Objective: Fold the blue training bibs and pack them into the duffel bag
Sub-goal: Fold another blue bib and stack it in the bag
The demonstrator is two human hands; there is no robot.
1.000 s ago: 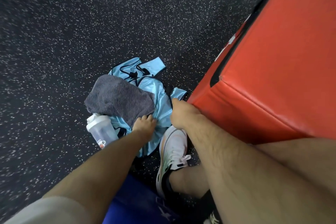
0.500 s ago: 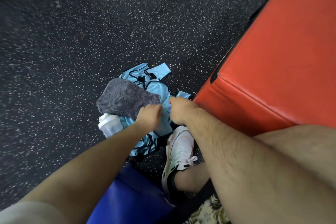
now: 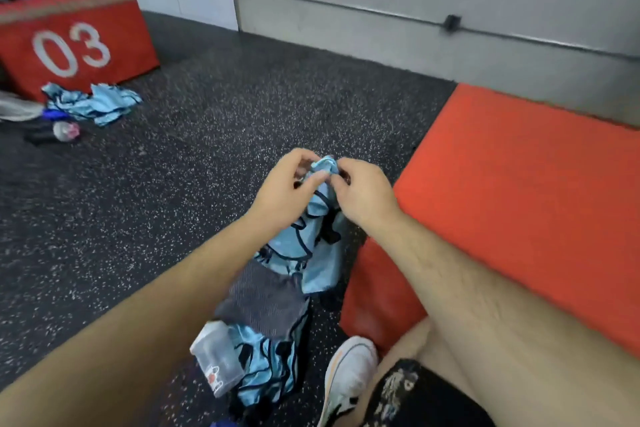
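Pale blue mesh hangs just left of the red padded box [image 3: 519, 201]: one training bib [image 3: 322, 218], held up in front of the person and pinched at its top edge by both hands. Left hand [image 3: 291, 184] and right hand [image 3: 363, 191] sit close together, each with thumb pressed against curled fingertips on the fabric, probably searching for a strap or hem so the bib can be spread flat. Its lower part dangles crumpled with the black trim twisted, so folding is not yet under way. Lower down, at the foot of the box's left face, a grey towel [image 3: 266, 298] lies over another bib [image 3: 266, 371], with a clear shaker bottle [image 3: 214, 360] touching both; that towel would have to come off first. Far left of the box, more bibs [image 3: 93, 104] lie heaped at the foot of a second box marked 03 [image 3: 69, 45]. No duffel bag can be made out for certain
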